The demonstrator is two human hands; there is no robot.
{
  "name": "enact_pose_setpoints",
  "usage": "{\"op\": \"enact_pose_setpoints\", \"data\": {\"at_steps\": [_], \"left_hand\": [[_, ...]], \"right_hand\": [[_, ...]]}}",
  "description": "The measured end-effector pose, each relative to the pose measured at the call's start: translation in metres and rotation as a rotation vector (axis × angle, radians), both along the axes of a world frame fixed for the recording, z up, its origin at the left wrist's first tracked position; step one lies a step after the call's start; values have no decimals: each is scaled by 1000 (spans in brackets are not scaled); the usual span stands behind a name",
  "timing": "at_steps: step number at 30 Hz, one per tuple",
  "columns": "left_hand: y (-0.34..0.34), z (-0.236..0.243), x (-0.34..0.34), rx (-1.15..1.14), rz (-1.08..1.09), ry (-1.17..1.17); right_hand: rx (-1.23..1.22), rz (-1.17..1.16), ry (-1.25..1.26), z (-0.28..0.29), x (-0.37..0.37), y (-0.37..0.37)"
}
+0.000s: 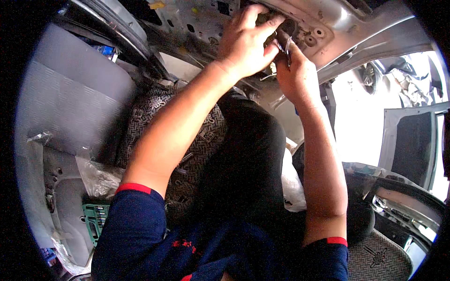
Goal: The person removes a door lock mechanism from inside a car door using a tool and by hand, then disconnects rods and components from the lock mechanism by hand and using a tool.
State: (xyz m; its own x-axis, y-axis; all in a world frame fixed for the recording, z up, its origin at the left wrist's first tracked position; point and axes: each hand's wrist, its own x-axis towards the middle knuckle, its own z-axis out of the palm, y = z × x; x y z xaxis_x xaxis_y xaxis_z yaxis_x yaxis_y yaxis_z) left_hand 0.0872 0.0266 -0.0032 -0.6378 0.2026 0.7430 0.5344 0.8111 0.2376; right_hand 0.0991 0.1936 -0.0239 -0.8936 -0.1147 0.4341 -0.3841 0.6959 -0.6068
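The panel [344, 25] looks glossy metal, the seat back [70, 96] matt, textured cloth.

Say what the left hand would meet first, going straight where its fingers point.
The left hand would probably meet the grey perforated metal panel first, though depth there is unclear.

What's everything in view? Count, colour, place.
Metal body panel: one, silver-grey, top
Slim metal piece: one, shiny, between the hands; kind unclear
Seat: one, grey, left
Tool case: one, green, lower left
Clear plastic: one, transparent, left
White plastic: one, white, right of centre
Patterned coverings: at least two, grey-black, centre-left and lower right
Wheel: one, dark, upper right
Framed panel: one, dark, right
Shirt: one, navy with red trim, bottom
Left-hand grip: one, bare, at the body panel
Right-hand grip: one, bare, apparently holding the metal piece
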Motion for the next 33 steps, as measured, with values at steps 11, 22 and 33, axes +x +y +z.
{"op": "enact_pose_setpoints", "data": {"at_steps": [11, 22, 33], "left_hand": [[11, -1, 2, 56, 49, -7], [7, 14, 5, 111, 27, -151], [-2, 3, 7, 109, -29, -24]], "right_hand": [[178, 121, -92, 9, -13, 5], [166, 180, -116, 12, -11, 5], [287, 134, -63, 9, -10, 3]]}}
